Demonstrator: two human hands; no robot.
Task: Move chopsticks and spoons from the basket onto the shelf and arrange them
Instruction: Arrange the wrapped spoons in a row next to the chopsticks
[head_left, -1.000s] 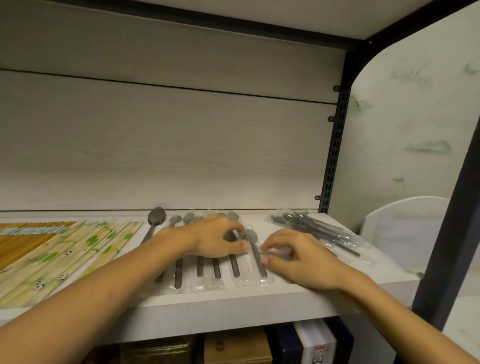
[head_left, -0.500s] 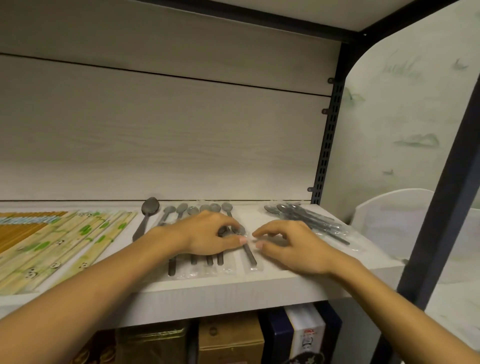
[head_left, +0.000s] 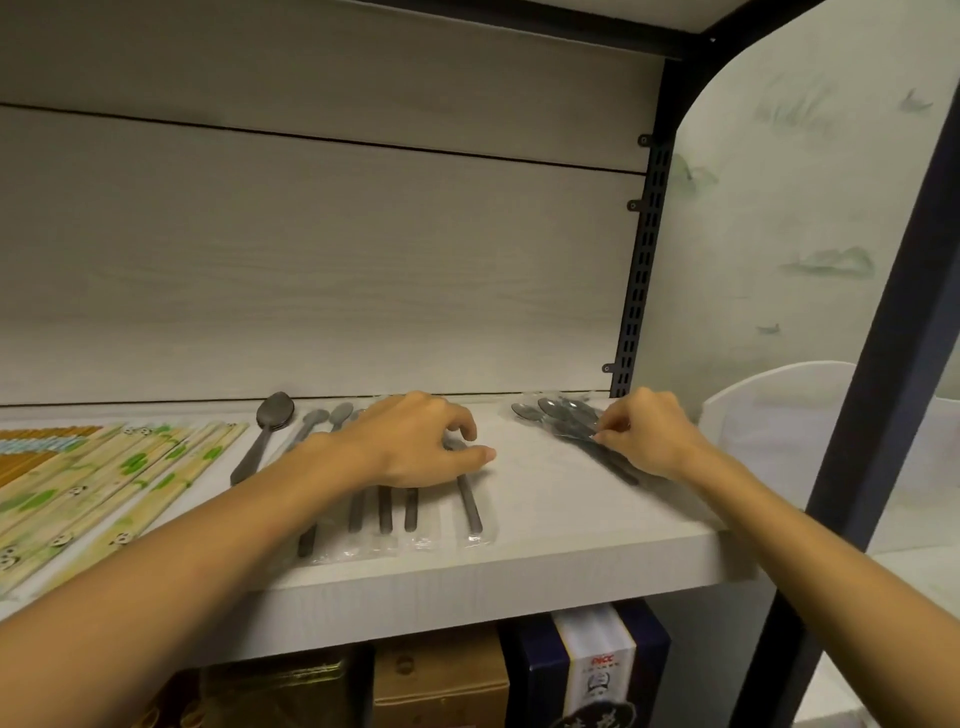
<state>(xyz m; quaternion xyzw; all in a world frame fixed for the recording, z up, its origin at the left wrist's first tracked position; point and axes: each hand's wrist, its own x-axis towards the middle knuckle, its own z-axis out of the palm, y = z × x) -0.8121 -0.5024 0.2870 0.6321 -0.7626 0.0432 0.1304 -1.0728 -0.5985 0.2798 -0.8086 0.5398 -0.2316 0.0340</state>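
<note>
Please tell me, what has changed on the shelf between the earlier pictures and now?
The right hand left the row of wrapped spoons and moved right to the loose pile of wrapped spoons, where its fingers now pinch the wrapping. The left hand stayed resting on the row. The chopsticks and the unwrapped spoon did not move.

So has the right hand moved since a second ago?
Yes. The right hand has left the row of wrapped spoons and gone right, to the spoon pile near the black upright.

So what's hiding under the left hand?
The left hand rests on a row of wrapped spoons on the shelf. Their handles stick out toward the front; the parts under the palm are covered.
</note>
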